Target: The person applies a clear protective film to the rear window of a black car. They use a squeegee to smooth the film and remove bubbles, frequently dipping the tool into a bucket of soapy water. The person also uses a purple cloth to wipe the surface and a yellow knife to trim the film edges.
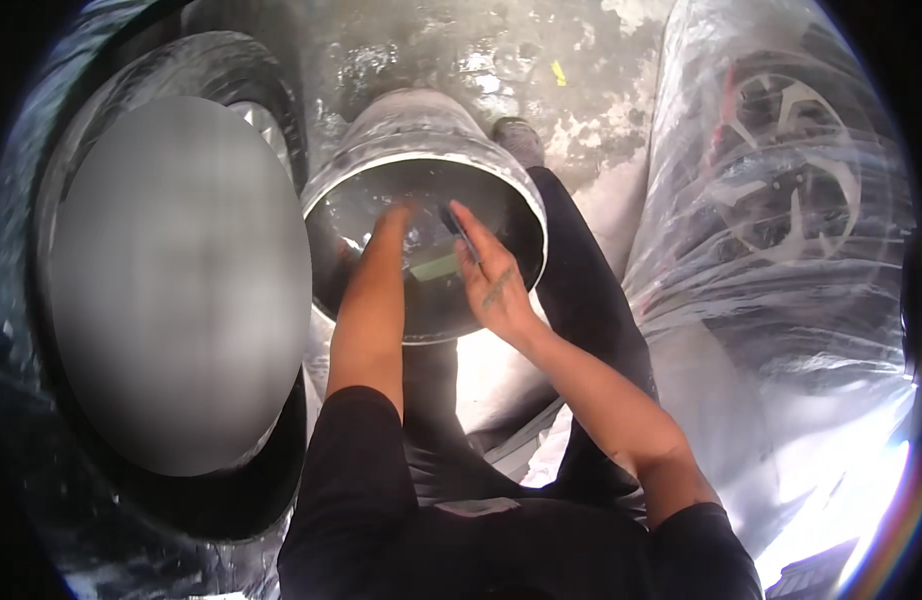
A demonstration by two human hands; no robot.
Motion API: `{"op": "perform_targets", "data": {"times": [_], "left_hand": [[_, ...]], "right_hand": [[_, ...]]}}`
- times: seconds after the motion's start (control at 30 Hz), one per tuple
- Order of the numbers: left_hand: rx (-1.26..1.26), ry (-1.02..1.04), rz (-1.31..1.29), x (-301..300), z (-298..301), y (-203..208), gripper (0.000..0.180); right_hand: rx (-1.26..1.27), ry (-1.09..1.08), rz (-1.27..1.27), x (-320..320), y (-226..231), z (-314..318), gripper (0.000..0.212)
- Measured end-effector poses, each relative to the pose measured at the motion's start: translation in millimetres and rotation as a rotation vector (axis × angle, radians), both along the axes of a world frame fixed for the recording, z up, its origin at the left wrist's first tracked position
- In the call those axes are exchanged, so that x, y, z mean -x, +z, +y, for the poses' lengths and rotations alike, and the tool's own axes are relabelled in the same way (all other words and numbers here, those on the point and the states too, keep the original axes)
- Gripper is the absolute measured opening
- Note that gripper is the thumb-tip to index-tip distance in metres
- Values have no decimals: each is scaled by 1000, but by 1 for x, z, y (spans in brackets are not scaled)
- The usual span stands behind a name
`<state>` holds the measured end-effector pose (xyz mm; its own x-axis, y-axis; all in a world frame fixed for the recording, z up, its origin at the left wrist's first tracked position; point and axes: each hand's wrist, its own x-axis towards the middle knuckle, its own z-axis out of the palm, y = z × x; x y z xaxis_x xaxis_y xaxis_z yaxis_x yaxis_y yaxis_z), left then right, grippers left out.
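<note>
A wide round bucket (326, 187) with a whitish rim stands between my legs, its inside dark with liquid. My left hand (396, 215) reaches down into it; the fingers are lost below the surface. Above the liquid, near the right side of the bucket, my right hand (496, 285) grips a thin, dark, flat piece (459, 230) between thumb and fingers; its exact kind does not show. A pale green rectangular patch (436, 265) shows in the liquid between my two hands; whether it is an object or a reflection, I cannot tell.
On the left is a vehicle tyre (281, 120), its wheel mostly covered by a grey blurred oval. A spoked wheel (791, 180) sits behind clear plastic sheeting (681, 260) on the right. Beyond the bucket lies wet, patchy concrete floor (581, 40) with a small yellow scrap (558, 72).
</note>
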<state>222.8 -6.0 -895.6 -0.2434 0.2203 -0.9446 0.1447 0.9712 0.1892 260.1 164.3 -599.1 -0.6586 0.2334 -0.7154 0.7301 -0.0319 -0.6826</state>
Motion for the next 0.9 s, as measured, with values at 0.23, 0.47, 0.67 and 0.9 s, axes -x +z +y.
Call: {"op": "perform_targets", "data": {"times": [0.23, 0.47, 0.67, 0.9], "left_hand": [[-93, 25, 64, -37, -5, 26, 38], [-521, 775, 397, 7, 44, 273, 21], [-685, 1108, 108, 15, 43, 468, 27], [-852, 1387, 330, 2, 53, 543, 81]], "right_hand": [[-112, 39, -66, 11, -7, 19, 53], [-144, 41, 64, -25, -42, 24, 48], [272, -218, -42, 10, -22, 34, 51], [747, -158, 284, 50, 192, 6, 72]]}}
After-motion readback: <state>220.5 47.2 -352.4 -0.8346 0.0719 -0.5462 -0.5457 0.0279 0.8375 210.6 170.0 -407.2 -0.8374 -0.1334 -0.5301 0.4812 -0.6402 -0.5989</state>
